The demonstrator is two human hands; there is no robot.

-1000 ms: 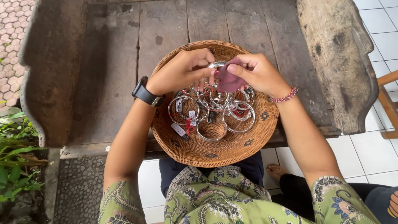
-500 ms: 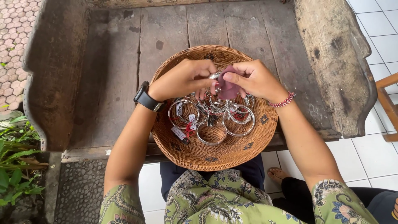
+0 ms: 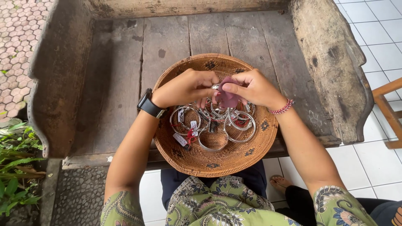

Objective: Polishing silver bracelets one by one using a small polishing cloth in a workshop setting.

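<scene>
Hands over woven basket [image 3: 234,161]: my left hand [image 3: 186,88] pinches a silver bangle [image 3: 215,86]; right hand [image 3: 251,87] fingers press pink cloth [image 3: 228,98] against it.

A round woven rattan basket [image 3: 234,163] sits on the weathered wooden plank surface [image 3: 121,75], holding silver metal bangles [image 3: 213,138]. Both hands meet above them, left hand [image 3: 186,88] beside right hand [image 3: 253,88], with a small mauve cloth [image 3: 228,98] between.

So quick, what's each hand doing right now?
Left hand: closed, pinching a silver bangle.
Right hand: closed on a pink cloth, pressed against that bangle.
</scene>
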